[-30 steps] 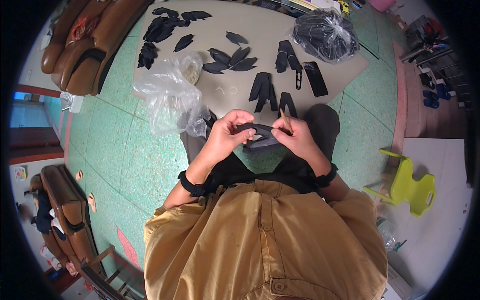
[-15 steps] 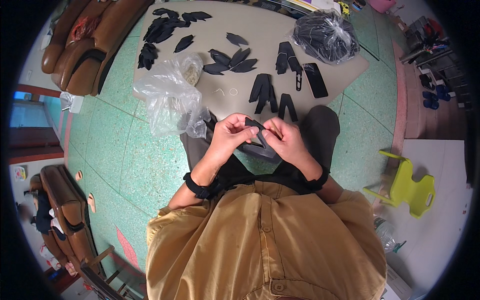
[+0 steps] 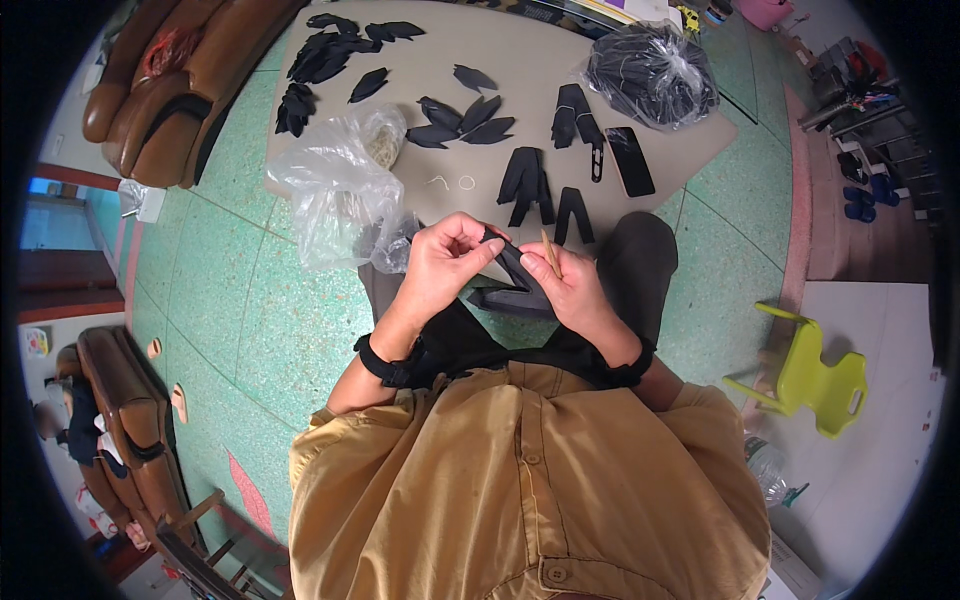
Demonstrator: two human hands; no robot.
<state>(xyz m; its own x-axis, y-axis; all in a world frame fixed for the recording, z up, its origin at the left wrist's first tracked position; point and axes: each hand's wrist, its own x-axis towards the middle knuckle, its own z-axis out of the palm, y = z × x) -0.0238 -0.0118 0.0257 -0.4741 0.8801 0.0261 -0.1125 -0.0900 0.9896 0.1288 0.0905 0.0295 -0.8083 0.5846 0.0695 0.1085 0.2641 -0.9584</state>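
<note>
1. Between the two hands, above the gap of the person's knees (image 3: 640, 255), a dark strip (image 3: 516, 264) is held, just off the near edge of the table (image 3: 500, 40).
2. By the left hand (image 3: 440, 265), the upper end of the strip is pinched, with thumb and fingertips brought together.
3. By the right hand (image 3: 570, 288), a thin stick (image 3: 551, 253) is gripped in curled fingers; the strip is met at the thumb side, but whether it is also pinched cannot be told.
4. This strip is judged to be unfinished, since it is bent and handled by both hands.
5. On the right of the table, folded strips (image 3: 522, 178) are laid; whether they are finished or waiting cannot be told.
6. At the far left, leaf-shaped pieces (image 3: 325, 60) are heaped, apparently already sorted.
7. At the far right, many dark pieces are contained in a clear bag (image 3: 650, 80), so much material is possibly left.
</note>
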